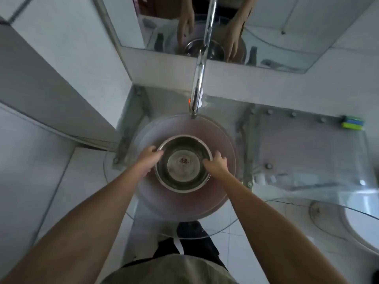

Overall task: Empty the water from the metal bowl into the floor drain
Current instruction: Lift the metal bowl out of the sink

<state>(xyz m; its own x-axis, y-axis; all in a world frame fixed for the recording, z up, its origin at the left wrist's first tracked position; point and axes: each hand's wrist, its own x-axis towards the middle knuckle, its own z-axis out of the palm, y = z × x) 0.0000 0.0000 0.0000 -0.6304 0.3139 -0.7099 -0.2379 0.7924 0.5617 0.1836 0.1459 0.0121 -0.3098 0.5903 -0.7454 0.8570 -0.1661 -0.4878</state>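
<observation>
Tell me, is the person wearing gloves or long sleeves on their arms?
No. The left hand and right hand are bare, with no gloves, rings or watch showing. Both forearms are uncovered as far as the picture shows, so no sleeves are in view.

1. The faucet point(198, 87) spout overhangs the far rim of the basin point(223, 140), obstructing vertical passage there.
2. The metal bowl point(183, 163) fills the basin centre; a ring of free basin surrounds it.
3. The sponge point(353, 123) lies well apart on the right.

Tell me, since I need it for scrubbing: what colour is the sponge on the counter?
Green with a blue band, sponge, head view.
</observation>
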